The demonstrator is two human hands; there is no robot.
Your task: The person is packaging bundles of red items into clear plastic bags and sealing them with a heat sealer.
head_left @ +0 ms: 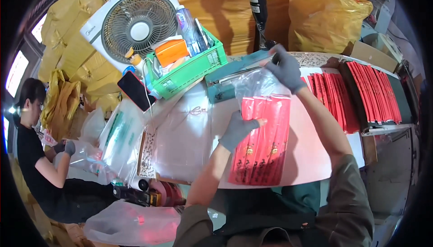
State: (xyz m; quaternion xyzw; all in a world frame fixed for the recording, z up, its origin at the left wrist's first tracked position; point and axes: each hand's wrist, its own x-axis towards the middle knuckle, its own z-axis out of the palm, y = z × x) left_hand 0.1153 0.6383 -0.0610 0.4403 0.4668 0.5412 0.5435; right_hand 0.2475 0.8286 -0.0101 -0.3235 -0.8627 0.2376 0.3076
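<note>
A clear plastic bag [246,84] holds several long red paper packets [266,141] with dark and gold printing, side by side. My left hand [239,131], in a grey glove with bare fingertips, grips the bag's left edge, thumb over the packets. Behind the bag lies a long teal bar-shaped device [225,84], which looks like a bag sealer. My right hand [286,70], also gloved, is at that device's right end beside the bag's loose top. Its fingers are bent; what they hold, if anything, is hard to make out.
Red packets [327,95] lie in rows at the right, more on a dark tray [408,102]. Clear bags [182,138] cover the table's left. Behind stand a green crate [189,73], a phone [135,91], a fan [140,28] and yellow sacks [329,14]. A co-worker [45,156] handles plastic at left.
</note>
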